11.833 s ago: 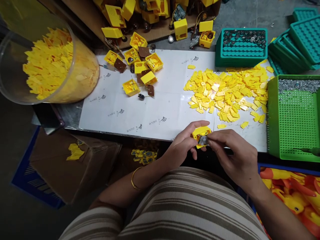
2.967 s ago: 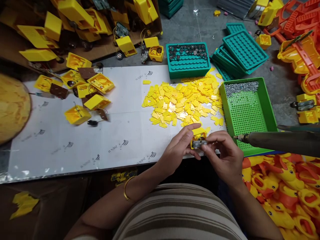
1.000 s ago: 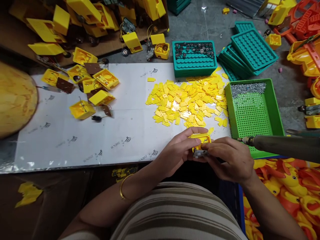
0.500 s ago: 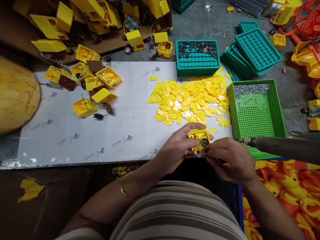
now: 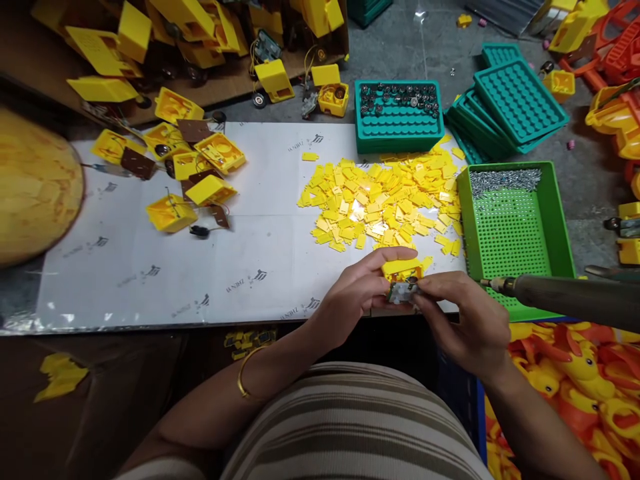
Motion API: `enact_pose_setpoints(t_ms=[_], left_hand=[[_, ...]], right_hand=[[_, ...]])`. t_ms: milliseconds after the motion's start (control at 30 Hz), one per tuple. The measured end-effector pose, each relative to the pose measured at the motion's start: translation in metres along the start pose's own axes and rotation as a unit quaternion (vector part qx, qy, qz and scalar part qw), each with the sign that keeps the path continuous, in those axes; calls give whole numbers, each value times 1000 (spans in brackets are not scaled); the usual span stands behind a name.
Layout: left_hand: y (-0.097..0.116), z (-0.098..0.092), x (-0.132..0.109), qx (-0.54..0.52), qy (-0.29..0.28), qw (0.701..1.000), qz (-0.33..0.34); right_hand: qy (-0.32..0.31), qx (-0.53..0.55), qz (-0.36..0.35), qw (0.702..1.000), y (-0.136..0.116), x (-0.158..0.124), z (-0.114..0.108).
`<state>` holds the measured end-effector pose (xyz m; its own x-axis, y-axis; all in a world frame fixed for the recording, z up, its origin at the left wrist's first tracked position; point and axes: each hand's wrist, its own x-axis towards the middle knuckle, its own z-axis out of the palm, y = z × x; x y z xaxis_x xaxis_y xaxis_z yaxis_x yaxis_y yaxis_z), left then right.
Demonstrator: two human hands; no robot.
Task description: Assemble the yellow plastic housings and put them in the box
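Observation:
My left hand is closed around a small yellow plastic housing at the table's front edge. A dark round part and wires show inside its open side. Along the housing's near side is a grey mechanism piece. Thumb and fingers of my right hand pinch the right end of that grey piece; the exact contact is partly hidden by the fingertips. Just beyond my hands lies a heap of flat yellow plastic tabs.
A green perforated basket holds silver screws. An electric screwdriver juts in from the right. Teal trays stand behind the heap, one bearing round metal parts. Wired yellow housings lie left; orange-yellow duck parts fill a bin.
The yellow housing has tilted in my left hand, so its grey mechanism piece now faces me. My right fingers have shifted slightly up against that piece.

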<state>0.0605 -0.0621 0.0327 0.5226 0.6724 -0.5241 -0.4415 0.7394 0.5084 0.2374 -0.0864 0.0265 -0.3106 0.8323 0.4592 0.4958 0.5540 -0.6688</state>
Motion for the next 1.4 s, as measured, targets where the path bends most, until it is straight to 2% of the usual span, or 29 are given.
enact_pose_setpoints(t_ms=[167, 400, 600, 733, 933, 1200, 1400], left_hand=[[-3, -2, -2, -2, -20, 1000, 17], [-5, -1, -5, 38, -12, 999, 27], [-5, -3, -3, 72, -12, 997, 24], [-6, -5, -1, 68, -23, 997, -1], [-10, -6, 2, 81, 24, 996, -12], [-9, -4, 4, 132, 40, 990, 29], [-8, -5, 0, 124, 34, 991, 36]], right_hand=[[-1, -16, 37, 999, -8, 1, 0], [-45, -54, 60, 996, -18, 7, -6], [-75, -75, 66, 992, -17, 13, -10], [-92, -85, 61, 990, -12, 16, -9], [-129, -66, 89, 985, -6, 20, -2], [-118, -45, 96, 987, -5, 17, 0], [-90, -33, 63, 993, -1, 16, -2]])
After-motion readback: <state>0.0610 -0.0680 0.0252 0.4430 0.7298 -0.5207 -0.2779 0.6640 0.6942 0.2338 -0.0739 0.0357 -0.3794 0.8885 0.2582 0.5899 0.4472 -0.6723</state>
